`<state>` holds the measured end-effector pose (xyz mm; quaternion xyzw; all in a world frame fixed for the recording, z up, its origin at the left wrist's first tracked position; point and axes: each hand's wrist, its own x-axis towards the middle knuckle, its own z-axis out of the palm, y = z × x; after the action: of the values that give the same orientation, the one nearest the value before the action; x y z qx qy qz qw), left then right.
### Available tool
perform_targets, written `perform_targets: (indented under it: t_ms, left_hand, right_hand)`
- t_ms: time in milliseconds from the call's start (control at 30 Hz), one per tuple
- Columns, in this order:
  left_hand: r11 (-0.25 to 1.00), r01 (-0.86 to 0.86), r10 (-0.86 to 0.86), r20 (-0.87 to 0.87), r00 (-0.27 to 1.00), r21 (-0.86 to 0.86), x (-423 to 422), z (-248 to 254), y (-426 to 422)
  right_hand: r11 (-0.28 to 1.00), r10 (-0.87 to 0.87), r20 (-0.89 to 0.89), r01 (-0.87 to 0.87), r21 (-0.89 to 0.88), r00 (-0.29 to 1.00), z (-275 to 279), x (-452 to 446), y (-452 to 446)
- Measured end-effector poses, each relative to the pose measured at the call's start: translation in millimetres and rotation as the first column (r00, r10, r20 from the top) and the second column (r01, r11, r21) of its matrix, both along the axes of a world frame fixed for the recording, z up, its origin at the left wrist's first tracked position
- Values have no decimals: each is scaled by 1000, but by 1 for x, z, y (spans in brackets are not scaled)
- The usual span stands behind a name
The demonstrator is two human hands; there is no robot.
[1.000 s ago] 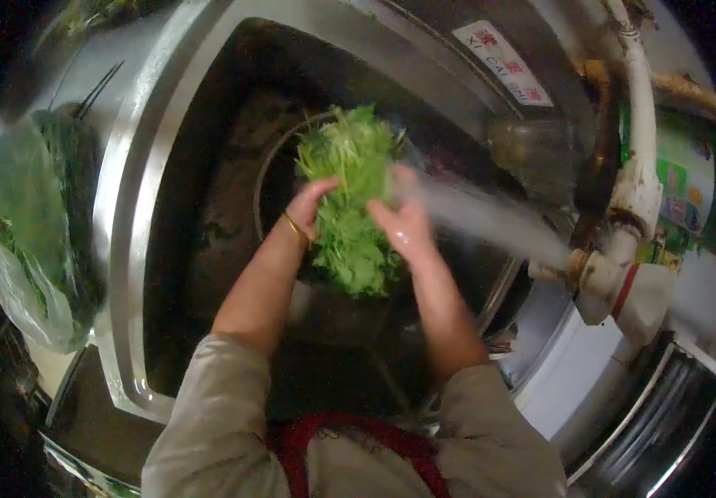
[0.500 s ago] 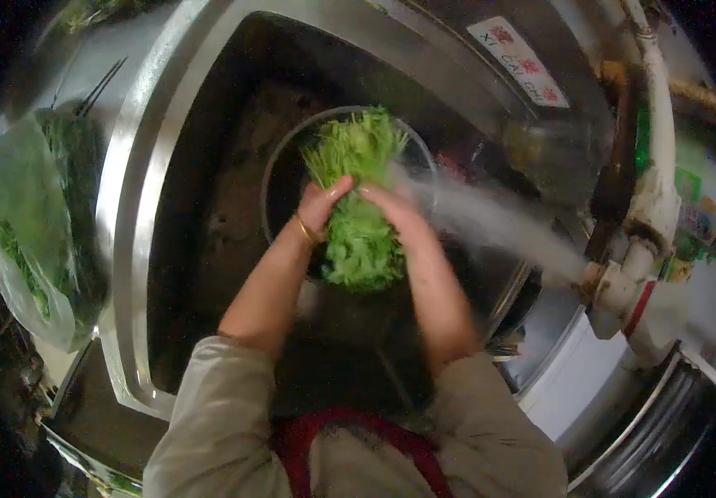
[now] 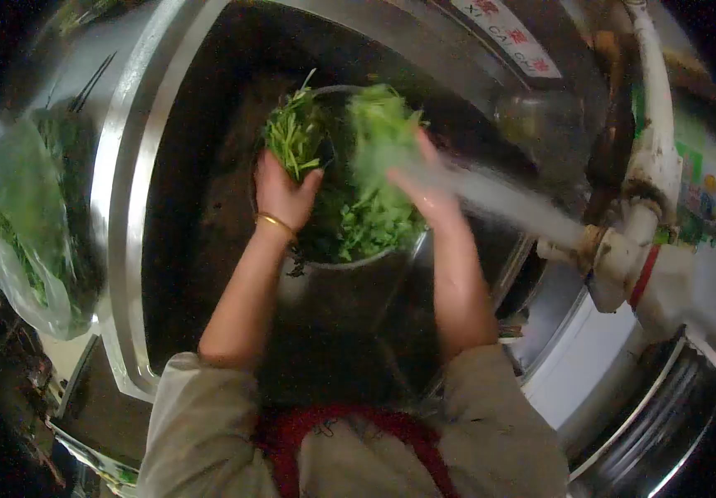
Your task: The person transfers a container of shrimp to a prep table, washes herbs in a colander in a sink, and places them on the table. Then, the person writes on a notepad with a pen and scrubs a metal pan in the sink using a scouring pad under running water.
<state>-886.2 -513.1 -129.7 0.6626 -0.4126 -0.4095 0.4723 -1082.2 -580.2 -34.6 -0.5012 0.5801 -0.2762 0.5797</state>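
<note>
In the head view, my left hand [image 3: 283, 192] is closed around a small bunch of leafy greens [image 3: 295, 137] at the left side of a round basin [image 3: 349, 264]. My right hand [image 3: 426, 187] grips a larger bunch of greens [image 3: 381, 149], whose leaves hang down over the basin. Water [image 3: 503, 199] sprays from a white pipe outlet [image 3: 594, 245] on the right onto the larger bunch and my right fingers, blurring both. The two bunches are apart.
The basin sits in a dark, deep sink with a metal rim [image 3: 129, 166]. At the left lies a clear plastic bag of greens [image 3: 30, 224]. A sign [image 3: 511, 37] is on the far side. White pipes [image 3: 661, 91] and a green-labelled container [image 3: 701, 170] stand right.
The greens that both hands held together are now in two bunches. My left hand has moved left with the smaller one, and my right hand slightly right with the larger one.
</note>
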Motion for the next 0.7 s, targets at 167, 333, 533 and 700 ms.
perform_targets:
  t_ms: [167, 333, 533, 700]
  left_hand:
    - [997, -58, 65, 143, 988, -53, -4, -29, 14]
    - [907, -51, 272, -489, 829, 418, -20, -25, -16]
    - [998, -20, 26, -106, 994, 56, -1, -27, -2]
    - [959, -139, 244, -472, 847, 246, -1, -26, 9]
  right_hand:
    - [996, 22, -169, -36, -78, 985, -110, -35, 4]
    - [929, -76, -728, -217, -301, 682, -96, 48, 42]
    - [937, 34, -655, -252, -241, 755, -141, -19, 14]
    - [933, -324, -5, 319, -170, 946, -135, -23, 27]
